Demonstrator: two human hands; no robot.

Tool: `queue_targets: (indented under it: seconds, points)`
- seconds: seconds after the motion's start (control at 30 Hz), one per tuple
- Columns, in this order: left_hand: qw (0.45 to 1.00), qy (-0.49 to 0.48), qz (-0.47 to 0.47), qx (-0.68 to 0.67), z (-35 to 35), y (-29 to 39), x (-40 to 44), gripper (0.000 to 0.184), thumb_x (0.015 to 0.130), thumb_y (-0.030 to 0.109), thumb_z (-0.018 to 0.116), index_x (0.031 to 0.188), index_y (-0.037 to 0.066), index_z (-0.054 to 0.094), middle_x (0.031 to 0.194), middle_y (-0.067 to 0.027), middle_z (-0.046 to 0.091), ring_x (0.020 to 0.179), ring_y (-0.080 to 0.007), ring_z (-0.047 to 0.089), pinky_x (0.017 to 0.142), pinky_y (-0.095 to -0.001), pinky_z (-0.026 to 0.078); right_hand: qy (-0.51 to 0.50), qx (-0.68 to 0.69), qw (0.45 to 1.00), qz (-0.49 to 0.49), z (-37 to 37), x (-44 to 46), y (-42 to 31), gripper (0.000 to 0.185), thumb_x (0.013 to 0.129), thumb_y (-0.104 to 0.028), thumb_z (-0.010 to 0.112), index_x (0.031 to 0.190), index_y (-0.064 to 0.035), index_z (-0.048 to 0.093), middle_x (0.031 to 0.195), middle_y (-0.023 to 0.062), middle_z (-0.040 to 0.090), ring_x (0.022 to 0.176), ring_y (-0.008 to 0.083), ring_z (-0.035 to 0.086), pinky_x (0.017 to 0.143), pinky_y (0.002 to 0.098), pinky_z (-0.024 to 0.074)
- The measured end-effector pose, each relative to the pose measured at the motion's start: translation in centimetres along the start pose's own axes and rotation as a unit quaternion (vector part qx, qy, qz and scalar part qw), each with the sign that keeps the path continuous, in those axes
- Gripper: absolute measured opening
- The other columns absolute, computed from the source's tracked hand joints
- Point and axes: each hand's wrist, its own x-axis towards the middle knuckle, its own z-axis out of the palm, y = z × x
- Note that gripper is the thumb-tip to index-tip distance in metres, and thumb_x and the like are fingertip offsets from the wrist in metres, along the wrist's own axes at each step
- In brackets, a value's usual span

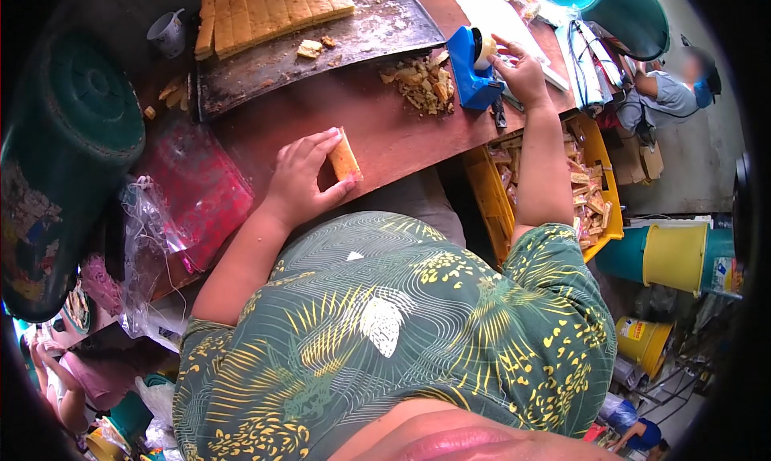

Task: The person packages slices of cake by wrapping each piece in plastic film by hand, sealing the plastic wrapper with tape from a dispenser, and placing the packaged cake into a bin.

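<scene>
My left hand (301,176) grips a rectangular slice of golden cake (344,157) near the table's front edge, fingers at its far end and thumb at its near end. Over to the right, my right hand (524,77) reaches to the tape roll (483,50) on a blue tape dispenser (474,83), its fingers closed at the tape. A dark baking tray (273,79) at the back carries a block of cake (277,11) cut into slices, with a few broken pieces (310,49) in front.
Cake scraps (423,83) are heaped left of the dispenser. A yellow crate (614,208) of wrapped bars stands below the table's right side. A white mug (167,34) is at the back left, near a large green bin (76,164). Another person (671,91) sits at far right.
</scene>
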Motion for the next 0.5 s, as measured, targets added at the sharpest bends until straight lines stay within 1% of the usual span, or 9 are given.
queue_targets:
  seconds: [0.03,0.13,0.23,0.33,0.43,0.5]
  points:
    - [1.000,0.000,-0.001,0.000,0.0,0.0,0.0,0.069,0.086,0.045,0.079,0.142,0.010,0.057,0.146,-0.0106,0.059,0.135,-0.0301,0.055,0.114,-0.0452,0.038,0.006,0.008,1.000,0.016,0.0,-0.2,-0.1,0.047,0.092,-0.024,0.082,0.136,-0.0124,0.070,0.117,0.0078,0.075,0.107,0.0173,0.069,0.097,0.0350,0.0535]
    - [1.000,-0.005,-0.002,0.003,0.0,0.0,0.1,0.070,0.086,0.045,0.079,0.142,0.010,0.057,0.146,-0.0103,0.059,0.135,-0.0302,0.055,0.114,-0.0451,0.038,0.047,0.046,0.998,0.014,0.4,-0.8,-0.5,0.037,0.090,-0.026,0.082,0.124,-0.0127,0.077,0.104,0.0091,0.078,0.093,0.0167,0.069,0.083,0.0307,0.0554]
    - [1.000,-0.004,-0.001,0.001,0.0,-0.1,0.0,0.070,0.086,0.045,0.079,0.143,0.010,0.057,0.147,-0.0101,0.058,0.135,-0.0303,0.055,0.114,-0.0451,0.038,0.063,-0.006,0.997,0.038,0.4,-1.1,-1.0,0.027,0.091,-0.027,0.082,0.112,-0.0111,0.081,0.105,0.0081,0.079,0.092,0.0165,0.069,0.084,0.0316,0.0546]
    - [1.000,-0.004,0.000,0.001,0.0,-0.1,0.0,0.070,0.086,0.045,0.079,0.142,0.010,0.057,0.147,-0.0104,0.058,0.136,-0.0301,0.054,0.115,-0.0449,0.037,0.099,-0.001,0.995,-0.027,1.0,-1.0,-0.6,0.022,0.091,-0.027,0.081,0.103,-0.0091,0.082,0.107,0.0063,0.080,0.092,0.0171,0.070,0.086,0.0328,0.0541]
    - [1.000,0.001,-0.002,0.004,0.2,-0.3,-0.1,0.070,0.087,0.052,0.076,0.141,0.010,0.058,0.146,-0.0085,0.059,0.135,-0.0279,0.054,0.115,-0.0458,0.037,0.101,-0.002,0.995,-0.024,1.0,-1.1,-0.8,0.019,0.089,-0.025,0.082,0.098,-0.0084,0.082,0.108,0.0048,0.079,0.094,0.0184,0.071,0.088,0.0332,0.0539]
    - [1.000,0.000,-0.003,0.003,0.2,-0.3,0.0,0.070,0.087,0.052,0.076,0.141,0.010,0.058,0.146,-0.0085,0.059,0.135,-0.0280,0.054,0.115,-0.0458,0.037,0.120,-0.026,0.991,-0.057,0.9,-1.3,-1.4,0.015,0.089,-0.021,0.082,0.096,-0.0081,0.081,0.108,0.0055,0.079,0.097,0.0200,0.072,0.087,0.0331,0.0540]
